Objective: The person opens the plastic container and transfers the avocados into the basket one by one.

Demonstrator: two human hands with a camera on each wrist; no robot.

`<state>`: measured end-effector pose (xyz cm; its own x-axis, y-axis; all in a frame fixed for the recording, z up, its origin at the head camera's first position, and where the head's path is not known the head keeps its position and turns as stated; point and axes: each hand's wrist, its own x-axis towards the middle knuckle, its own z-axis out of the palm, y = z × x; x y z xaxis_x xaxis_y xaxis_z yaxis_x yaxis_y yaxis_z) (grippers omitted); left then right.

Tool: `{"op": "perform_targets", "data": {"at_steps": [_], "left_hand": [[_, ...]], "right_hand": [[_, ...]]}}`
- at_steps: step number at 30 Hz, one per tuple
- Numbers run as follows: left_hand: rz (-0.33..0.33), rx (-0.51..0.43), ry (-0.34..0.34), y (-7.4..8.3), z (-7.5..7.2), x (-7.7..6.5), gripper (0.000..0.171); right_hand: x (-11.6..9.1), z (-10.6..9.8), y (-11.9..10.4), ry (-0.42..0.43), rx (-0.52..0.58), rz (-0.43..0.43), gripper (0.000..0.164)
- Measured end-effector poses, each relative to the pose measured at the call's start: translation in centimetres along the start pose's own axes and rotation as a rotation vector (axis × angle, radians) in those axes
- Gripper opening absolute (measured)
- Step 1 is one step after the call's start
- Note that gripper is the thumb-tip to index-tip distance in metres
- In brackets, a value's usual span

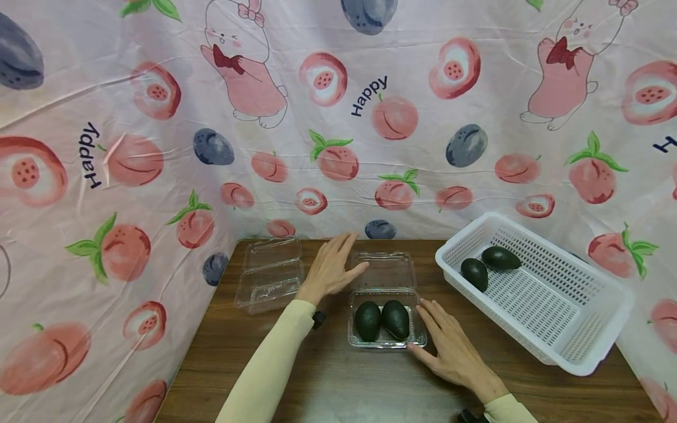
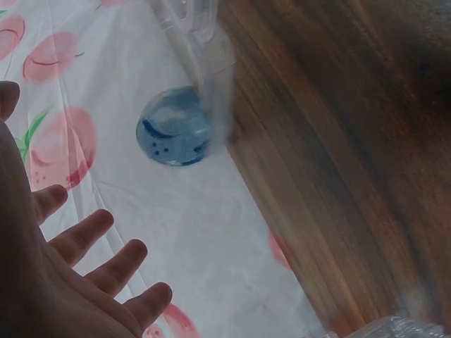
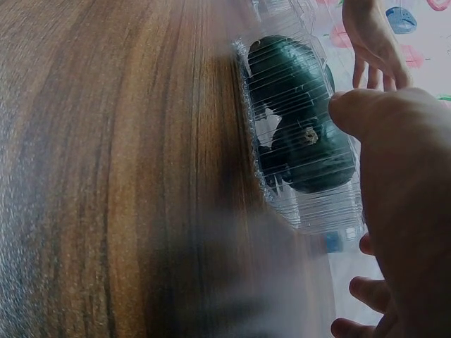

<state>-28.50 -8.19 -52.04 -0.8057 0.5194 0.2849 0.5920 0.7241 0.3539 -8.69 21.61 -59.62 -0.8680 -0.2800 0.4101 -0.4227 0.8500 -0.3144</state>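
Observation:
Two dark green avocados, a left one [image 1: 368, 321] and a right one [image 1: 395, 320], lie side by side in a clear plastic clamshell box [image 1: 386, 346]. Its lid [image 1: 383, 271] is folded back, away from the person. My left hand [image 1: 330, 267] hovers left of that lid, fingers extended and holding nothing; the left wrist view shows them spread. At the box's right side is my right hand [image 1: 449, 346], fingers straight, with fingertips right at the rim and the thumb by the front corner. Through the clear wall, the right wrist view shows both avocados [image 3: 310, 151].
A second clear clamshell box [image 1: 270, 282] stands open at the table's left. On the right a white perforated basket [image 1: 555, 305] holds two more avocados, one [image 1: 500, 258] behind the other [image 1: 474, 274]. Fruit-printed cloth [image 1: 338, 194] hangs behind the wooden table [image 1: 328, 382].

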Motion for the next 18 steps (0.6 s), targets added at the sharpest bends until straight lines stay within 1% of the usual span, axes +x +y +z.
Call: {"op": "perform_targets", "data": {"at_steps": [5,8,12,18], "left_hand": [[-0.018,0.003,-0.032,0.1,0.3,-0.6,0.088],[-0.010,0.011,-0.037,0.2,0.5,-1.0,0.091],[0.004,0.009,-0.038,0.6,0.6,-1.9,0.093],[0.018,-0.020,-0.036,1.3,0.9,-3.5,0.092]], "right_hand": [[0.0,0.0,0.0,0.001,0.004,0.002,0.084],[0.0,0.1,0.0,0.000,0.003,0.006,0.085],[-0.1,0.2,0.0,-0.007,0.005,0.010,0.086],[0.1,0.2,0.1,-0.022,0.011,0.017,0.086]]}}
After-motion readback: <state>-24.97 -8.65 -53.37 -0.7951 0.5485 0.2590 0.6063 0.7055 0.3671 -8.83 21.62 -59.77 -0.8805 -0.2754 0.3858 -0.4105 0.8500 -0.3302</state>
